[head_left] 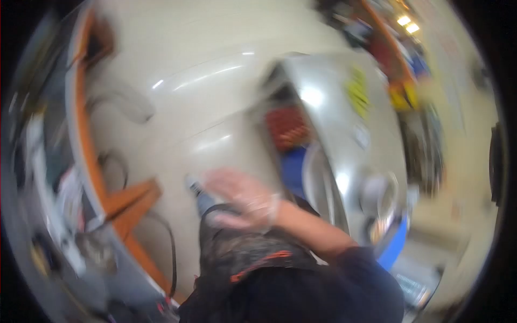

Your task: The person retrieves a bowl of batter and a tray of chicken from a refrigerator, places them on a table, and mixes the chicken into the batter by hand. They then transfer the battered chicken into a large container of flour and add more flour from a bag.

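Whole view smeared by motion, so little fine detail to be had. Right hand [242,198] in a thin clear glove, forearm bare up to a dark sleeve [350,269], reaching in from the lower right. Fingers stretched out flat and loosely together, pinching nothing as far as visible. Directly under the palm, touching or just above it (cannot tell which): a dark garment [245,253] with an orange strip, hanging down the front of the body. Just beyond the fingertips, a shoe [194,187] on the pale floor [183,81]. Well off past the fingertips, an orange-edged worktop [86,140] cluttered with blurred items. Behind the wrist, a grey metal machine [334,97] with a red patch [287,128] and a blue part [293,169].
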Action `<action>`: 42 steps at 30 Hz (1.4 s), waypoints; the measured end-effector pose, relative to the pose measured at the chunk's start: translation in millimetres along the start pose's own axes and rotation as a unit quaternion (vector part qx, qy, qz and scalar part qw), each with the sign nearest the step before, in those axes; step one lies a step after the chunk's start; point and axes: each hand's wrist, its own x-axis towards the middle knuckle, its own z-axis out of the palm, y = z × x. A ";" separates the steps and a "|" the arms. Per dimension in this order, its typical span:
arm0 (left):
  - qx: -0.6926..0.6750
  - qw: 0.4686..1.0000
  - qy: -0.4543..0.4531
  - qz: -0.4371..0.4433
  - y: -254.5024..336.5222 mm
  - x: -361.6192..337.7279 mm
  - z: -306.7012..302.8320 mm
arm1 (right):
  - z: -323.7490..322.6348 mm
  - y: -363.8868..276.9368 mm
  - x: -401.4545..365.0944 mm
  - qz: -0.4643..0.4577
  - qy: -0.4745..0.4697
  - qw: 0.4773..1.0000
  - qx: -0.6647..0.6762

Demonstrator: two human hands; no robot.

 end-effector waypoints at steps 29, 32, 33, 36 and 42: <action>0.793 0.315 -0.519 0.051 -126.6 -280.4 701.0 | -23.1 37.2 -571.8 0.805 0.193 0.550 0.112; 0.825 0.210 -0.524 -0.031 -168.9 -241.8 707.1 | 11.9 100.2 -482.9 0.803 0.137 0.580 0.027; 0.837 0.204 -0.504 -0.060 -187.0 -220.0 704.9 | 31.2 125.2 -470.0 0.794 0.147 0.589 0.032; 0.791 0.349 -0.479 -0.151 -221.3 -235.4 681.1 | 68.7 166.9 -460.9 0.772 0.175 0.611 0.012; 0.697 0.511 -0.478 -0.156 -259.9 -179.7 636.4 | 27.8 141.4 -477.5 0.706 0.138 0.694 0.025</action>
